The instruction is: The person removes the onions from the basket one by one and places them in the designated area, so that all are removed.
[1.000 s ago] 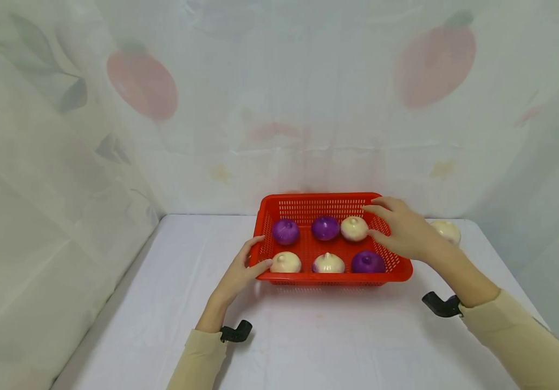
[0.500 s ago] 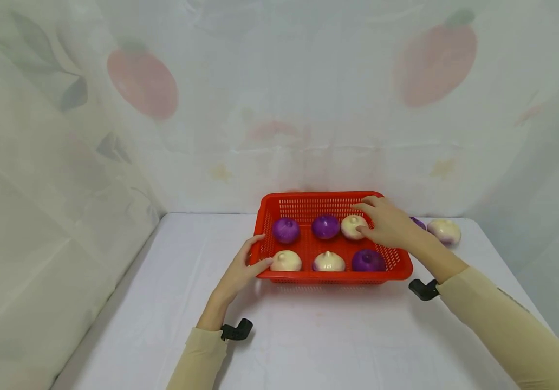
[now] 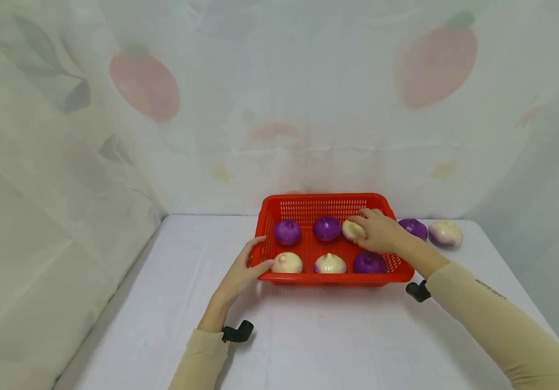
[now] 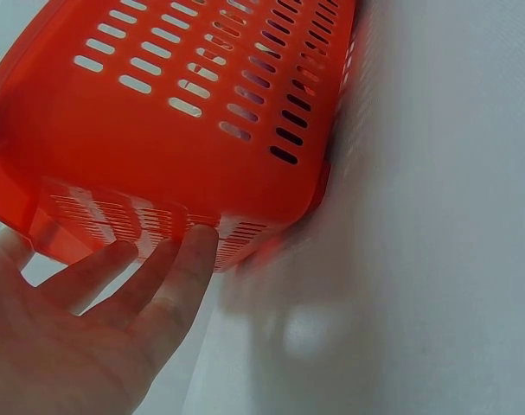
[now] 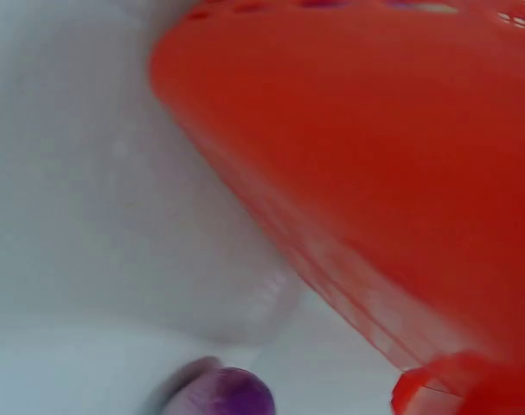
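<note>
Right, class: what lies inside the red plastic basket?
Three round purple onions and three round cream onions, one partly covered by the right hand. What lies beneath them in the basket is hidden.

the right hand (image 3: 381, 232) has lowered and grips a white onion (image 3: 350, 231) in the basket (image 3: 328, 279).

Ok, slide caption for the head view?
Left hand at a red plastic basket, right hand gripping a white onion inside.
</note>
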Action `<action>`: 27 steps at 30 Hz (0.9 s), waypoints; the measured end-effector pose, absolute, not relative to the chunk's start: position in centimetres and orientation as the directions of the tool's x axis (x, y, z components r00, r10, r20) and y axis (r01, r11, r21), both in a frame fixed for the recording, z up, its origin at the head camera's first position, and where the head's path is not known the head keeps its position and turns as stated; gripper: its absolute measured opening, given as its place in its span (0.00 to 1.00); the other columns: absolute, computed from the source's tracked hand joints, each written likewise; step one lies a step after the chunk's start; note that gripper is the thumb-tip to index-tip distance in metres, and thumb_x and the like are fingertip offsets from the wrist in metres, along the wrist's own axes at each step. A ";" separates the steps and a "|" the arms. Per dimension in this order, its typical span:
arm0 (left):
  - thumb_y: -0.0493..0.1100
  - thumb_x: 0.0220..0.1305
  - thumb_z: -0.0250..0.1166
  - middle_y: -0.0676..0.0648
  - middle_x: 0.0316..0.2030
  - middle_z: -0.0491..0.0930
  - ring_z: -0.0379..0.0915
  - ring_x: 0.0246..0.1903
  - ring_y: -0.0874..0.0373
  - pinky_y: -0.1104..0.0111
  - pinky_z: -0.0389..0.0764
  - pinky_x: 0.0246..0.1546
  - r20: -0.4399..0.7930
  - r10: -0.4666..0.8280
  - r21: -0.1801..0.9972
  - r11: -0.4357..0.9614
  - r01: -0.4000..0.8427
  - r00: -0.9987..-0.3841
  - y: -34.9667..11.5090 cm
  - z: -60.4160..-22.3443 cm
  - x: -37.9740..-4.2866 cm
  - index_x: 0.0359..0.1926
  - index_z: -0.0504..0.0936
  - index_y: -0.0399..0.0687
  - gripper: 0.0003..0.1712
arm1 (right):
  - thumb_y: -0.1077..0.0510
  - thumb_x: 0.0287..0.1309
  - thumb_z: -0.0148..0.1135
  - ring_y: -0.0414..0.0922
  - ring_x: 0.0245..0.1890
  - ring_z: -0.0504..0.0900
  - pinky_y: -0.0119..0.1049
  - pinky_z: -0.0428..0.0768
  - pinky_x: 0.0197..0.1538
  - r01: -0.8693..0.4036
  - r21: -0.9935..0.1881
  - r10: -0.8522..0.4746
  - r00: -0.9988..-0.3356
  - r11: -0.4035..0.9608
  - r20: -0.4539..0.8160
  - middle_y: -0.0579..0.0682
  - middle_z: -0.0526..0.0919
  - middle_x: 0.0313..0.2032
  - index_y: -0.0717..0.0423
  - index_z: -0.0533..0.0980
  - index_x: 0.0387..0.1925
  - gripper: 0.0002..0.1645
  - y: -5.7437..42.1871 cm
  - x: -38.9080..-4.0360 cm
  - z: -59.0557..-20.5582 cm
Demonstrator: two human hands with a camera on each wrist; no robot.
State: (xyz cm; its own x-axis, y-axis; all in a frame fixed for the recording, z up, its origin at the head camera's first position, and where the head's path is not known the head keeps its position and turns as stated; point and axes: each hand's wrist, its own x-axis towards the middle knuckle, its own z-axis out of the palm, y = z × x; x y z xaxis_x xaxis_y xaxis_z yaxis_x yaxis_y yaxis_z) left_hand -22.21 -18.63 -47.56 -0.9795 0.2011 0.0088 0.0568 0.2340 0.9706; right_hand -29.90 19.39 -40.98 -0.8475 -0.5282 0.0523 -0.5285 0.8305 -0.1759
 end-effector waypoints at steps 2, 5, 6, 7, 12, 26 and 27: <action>0.55 0.65 0.71 0.42 0.73 0.63 0.66 0.68 0.41 0.44 0.68 0.66 0.016 0.199 0.968 0.242 0.065 -0.980 -18.7 -47.6 -22.2 0.76 0.62 0.58 0.43 | 0.50 0.63 0.66 0.69 0.65 0.67 0.67 0.69 0.63 -0.543 -0.158 -0.542 -0.839 0.825 0.052 0.69 0.69 0.66 0.59 0.71 0.69 0.36 19.5 -30.0 -41.5; 0.56 0.65 0.71 0.43 0.73 0.63 0.66 0.67 0.42 0.44 0.68 0.66 0.025 0.196 0.965 0.253 0.075 -0.980 -18.7 -47.7 -22.3 0.76 0.62 0.59 0.43 | 0.50 0.63 0.67 0.69 0.64 0.68 0.67 0.68 0.64 -0.551 -0.157 -0.548 -0.834 0.820 0.061 0.69 0.69 0.65 0.58 0.71 0.69 0.36 19.5 -30.2 -42.0; 0.56 0.65 0.71 0.43 0.73 0.63 0.66 0.68 0.42 0.44 0.68 0.66 0.027 0.196 0.964 0.254 0.077 -0.980 -18.7 -47.7 -22.3 0.76 0.62 0.59 0.43 | 0.50 0.63 0.67 0.69 0.65 0.67 0.67 0.67 0.65 -0.547 -0.159 -0.545 -0.836 0.822 0.060 0.69 0.69 0.66 0.58 0.71 0.69 0.36 19.5 -30.3 -42.1; 0.56 0.65 0.71 0.43 0.73 0.63 0.66 0.68 0.42 0.44 0.68 0.66 0.026 0.196 0.964 0.256 0.077 -0.980 -18.7 -47.7 -22.2 0.76 0.62 0.59 0.43 | 0.50 0.63 0.67 0.68 0.66 0.67 0.67 0.67 0.66 -0.541 -0.163 -0.539 -0.840 0.825 0.057 0.69 0.69 0.66 0.58 0.71 0.69 0.36 19.4 -30.4 -42.2; 0.55 0.65 0.71 0.42 0.72 0.64 0.66 0.68 0.42 0.44 0.67 0.66 0.019 0.198 0.968 0.240 0.067 -0.980 -18.7 -47.9 -22.1 0.76 0.62 0.59 0.43 | 0.50 0.63 0.67 0.68 0.68 0.64 0.68 0.67 0.65 -0.511 -0.179 -0.517 -0.856 0.841 0.016 0.68 0.66 0.69 0.55 0.71 0.70 0.36 19.0 -30.8 -42.6; 0.53 0.66 0.70 0.41 0.73 0.63 0.66 0.67 0.41 0.43 0.68 0.65 0.027 0.186 0.966 0.246 0.073 -0.982 -18.5 -47.9 -22.0 0.76 0.62 0.58 0.42 | 0.57 0.60 0.68 0.73 0.64 0.65 0.68 0.73 0.58 -0.543 -0.182 -0.555 -0.832 0.820 -0.015 0.72 0.65 0.66 0.55 0.71 0.68 0.34 18.4 -31.3 -43.7; 0.52 0.66 0.70 0.41 0.73 0.63 0.66 0.67 0.41 0.43 0.68 0.65 0.029 0.186 0.966 0.247 0.076 -0.982 -18.5 -47.8 -22.0 0.76 0.62 0.58 0.41 | 0.58 0.60 0.68 0.74 0.62 0.66 0.68 0.75 0.57 -0.551 -0.177 -0.559 -0.829 0.815 0.005 0.72 0.66 0.64 0.56 0.72 0.66 0.33 18.3 -31.3 -43.8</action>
State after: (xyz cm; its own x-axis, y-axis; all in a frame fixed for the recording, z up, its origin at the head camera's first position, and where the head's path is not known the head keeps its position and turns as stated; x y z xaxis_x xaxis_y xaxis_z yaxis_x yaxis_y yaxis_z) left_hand -22.03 -18.55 -47.85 -0.9822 0.1857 0.0295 0.0757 0.2471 0.9660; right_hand -31.29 18.34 -43.80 -0.8289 -0.5594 0.0054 -0.5514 0.8153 -0.1771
